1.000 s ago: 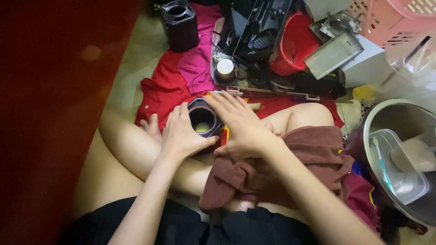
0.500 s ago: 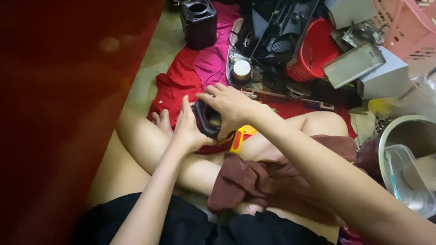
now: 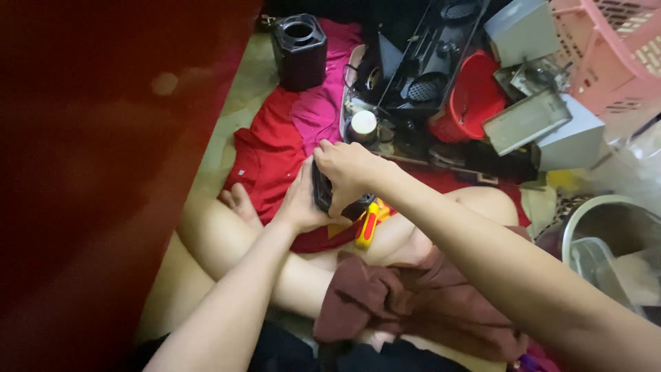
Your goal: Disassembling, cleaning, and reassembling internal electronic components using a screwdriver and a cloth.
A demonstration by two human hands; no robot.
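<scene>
Mid-frame – left hand and right hand both closed around a small black part, fingers curled tight. Just below – a yellow-and-red screwdriver on red cloth.

I sit on a pale floor under dim, warm light, with a dark red surface close on my left. A red cloth lies spread on the floor ahead. Beyond it stand a red bucket, a pink basket and a steel bowl.
</scene>
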